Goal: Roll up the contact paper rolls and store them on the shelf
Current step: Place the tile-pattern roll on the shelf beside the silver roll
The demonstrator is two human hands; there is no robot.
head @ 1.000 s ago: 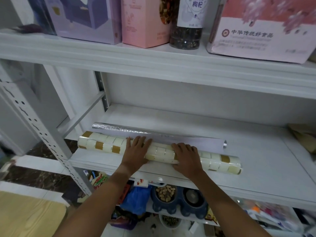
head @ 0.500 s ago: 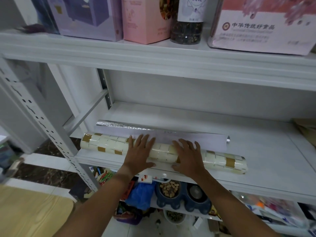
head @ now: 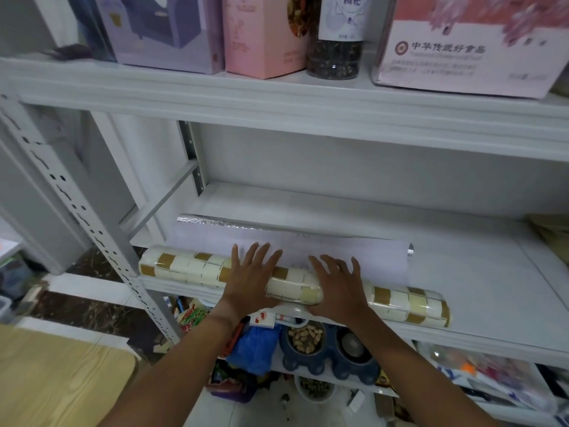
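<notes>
Both flat hands, left hand [head: 251,280] and right hand [head: 338,286], fingers straight and released, have nudged the tiled roll [head: 292,285] slightly deeper onto the shelf [head: 492,291], against the silver roll [head: 308,245]

Home storeroom: metal shelving [head: 92,217] with food boxes [head: 468,47], pet bowls [head: 329,349].

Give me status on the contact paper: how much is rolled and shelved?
Done: both rolls lie on the middle shelf. The checkered roll looks fully wound, near the front edge. In hand: left hand and right hand rest flat on it, fingers straight. Left: the silver roll behind has a white sheet loose, not rolled up.
</notes>
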